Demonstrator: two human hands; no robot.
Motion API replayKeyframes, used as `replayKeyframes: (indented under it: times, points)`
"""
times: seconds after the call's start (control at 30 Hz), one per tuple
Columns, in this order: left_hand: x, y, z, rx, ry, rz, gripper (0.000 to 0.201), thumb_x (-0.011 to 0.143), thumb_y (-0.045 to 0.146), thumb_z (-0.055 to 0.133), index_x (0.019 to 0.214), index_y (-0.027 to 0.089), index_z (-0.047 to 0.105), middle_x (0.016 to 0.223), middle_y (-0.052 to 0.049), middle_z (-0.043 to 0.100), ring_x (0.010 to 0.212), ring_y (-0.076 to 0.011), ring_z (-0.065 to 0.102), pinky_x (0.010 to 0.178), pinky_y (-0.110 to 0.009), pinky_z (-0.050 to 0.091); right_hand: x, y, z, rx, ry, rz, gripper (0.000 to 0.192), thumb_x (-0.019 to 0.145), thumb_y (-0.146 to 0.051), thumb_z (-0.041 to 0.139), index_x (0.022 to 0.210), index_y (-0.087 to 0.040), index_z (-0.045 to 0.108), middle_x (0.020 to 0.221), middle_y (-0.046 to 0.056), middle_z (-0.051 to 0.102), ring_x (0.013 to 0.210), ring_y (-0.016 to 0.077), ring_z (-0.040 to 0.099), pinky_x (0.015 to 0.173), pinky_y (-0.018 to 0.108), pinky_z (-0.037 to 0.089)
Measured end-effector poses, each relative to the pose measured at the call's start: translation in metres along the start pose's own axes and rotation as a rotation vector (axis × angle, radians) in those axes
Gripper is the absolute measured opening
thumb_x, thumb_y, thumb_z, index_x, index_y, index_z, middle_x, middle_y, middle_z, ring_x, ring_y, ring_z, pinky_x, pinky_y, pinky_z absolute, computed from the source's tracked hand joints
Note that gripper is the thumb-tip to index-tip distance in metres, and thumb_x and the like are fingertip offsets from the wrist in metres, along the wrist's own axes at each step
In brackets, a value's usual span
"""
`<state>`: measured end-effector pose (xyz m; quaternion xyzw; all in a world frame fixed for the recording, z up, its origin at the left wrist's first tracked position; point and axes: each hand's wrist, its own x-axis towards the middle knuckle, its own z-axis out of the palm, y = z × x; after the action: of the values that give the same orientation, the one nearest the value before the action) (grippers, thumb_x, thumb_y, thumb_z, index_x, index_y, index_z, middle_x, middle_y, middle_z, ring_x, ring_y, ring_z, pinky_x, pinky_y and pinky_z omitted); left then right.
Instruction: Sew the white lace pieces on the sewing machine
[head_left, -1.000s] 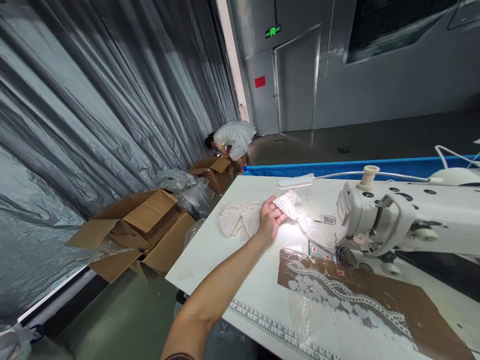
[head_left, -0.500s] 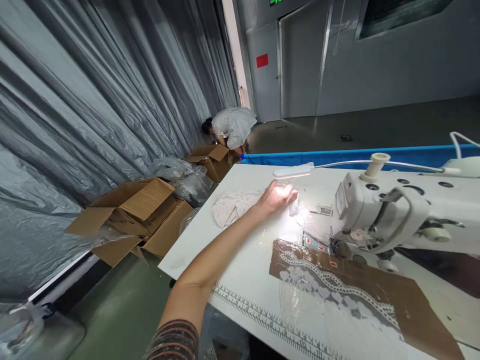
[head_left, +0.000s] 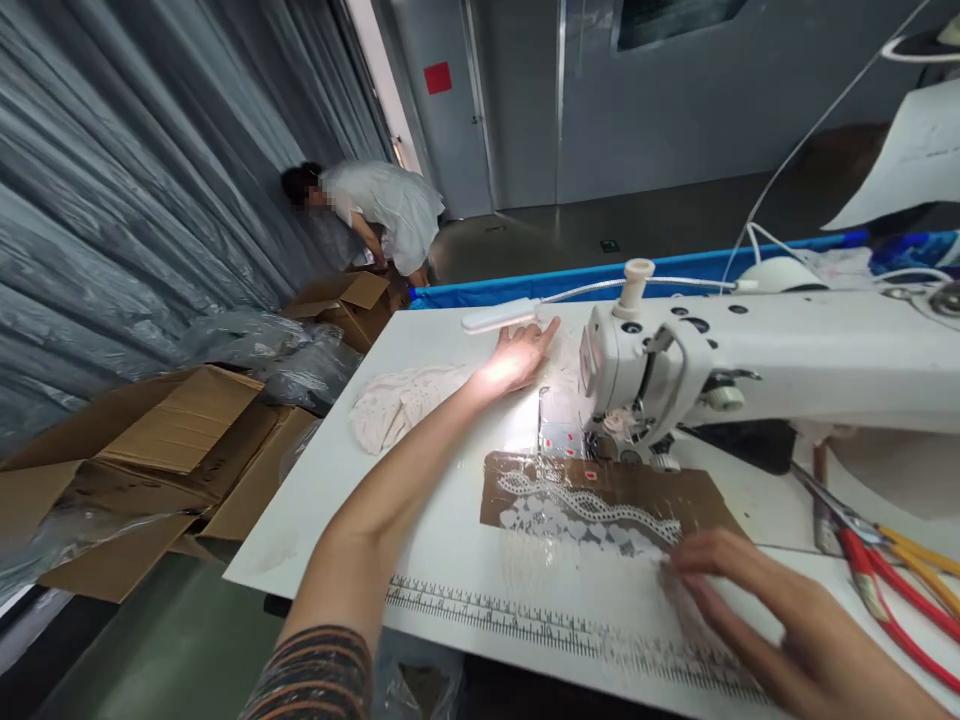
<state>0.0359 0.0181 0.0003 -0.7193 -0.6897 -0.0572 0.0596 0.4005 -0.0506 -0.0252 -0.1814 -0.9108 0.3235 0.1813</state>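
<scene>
My left hand [head_left: 519,357] lies on the white table to the left of the sewing machine [head_left: 675,350], under the lit lamp [head_left: 501,316]. Its fingers are spread, with the index finger stretched out, and I see nothing held in it. Left of that forearm is a heap of white lace [head_left: 397,405]. My right hand [head_left: 780,615] hovers at the table's front right, fingers bent and a little apart. Its fingertips are close to the right end of a lace strip [head_left: 592,503] lying on a brown taped sheet [head_left: 495,490]. Nothing shows clearly between them.
Red-handled scissors [head_left: 870,580] and a yellow-handled pair [head_left: 922,555] lie at the right. A printed ruler [head_left: 525,625] runs along the front edge. Cardboard boxes [head_left: 180,420] and plastic bags [head_left: 292,350] stand left, where a person [head_left: 382,205] bends over a box.
The view has swung to the right. My right hand has come in at the lower right. My left hand's fingers have spread, and the lace beside it near the needle no longer shows.
</scene>
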Motion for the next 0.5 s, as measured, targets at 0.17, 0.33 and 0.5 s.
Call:
replayKeyframes:
  times: [0.17,0.33,0.5]
  points:
    - [-0.053,0.018,-0.011,-0.153,-0.078,0.166,0.022,0.093,0.023,0.046,0.104,0.016,0.063,0.111,-0.012,0.058,0.094,-0.0211,0.058,0.08,-0.033,0.046,0.017,0.023,0.013,-0.288,0.142,0.09,0.03,0.097,-0.036,0.04,0.118,-0.021,0.055,0.114,0.009,0.061,0.102,0.0232,0.061,0.083,0.038,0.054]
    - [-0.114,0.035,-0.021,-0.428,-0.196,0.25,0.024,0.093,0.037,0.052,0.096,0.018,0.065,0.092,-0.004,0.06,0.08,-0.0142,0.058,0.068,-0.026,0.045,0.025,0.021,0.032,-0.472,0.219,0.137,0.035,0.095,-0.042,0.041,0.108,-0.016,0.061,0.107,0.013,0.062,0.097,0.0282,0.06,0.076,0.042,0.052]
    - [-0.142,0.044,-0.017,-0.561,-0.201,0.212,0.018,0.09,0.034,0.057,0.087,0.017,0.061,0.093,-0.005,0.057,0.081,-0.0146,0.056,0.065,-0.025,0.044,0.036,0.02,0.031,-0.4,0.153,0.067,0.027,0.096,-0.033,0.036,0.094,-0.019,0.058,0.096,0.01,0.061,0.088,0.0234,0.059,0.075,0.038,0.048]
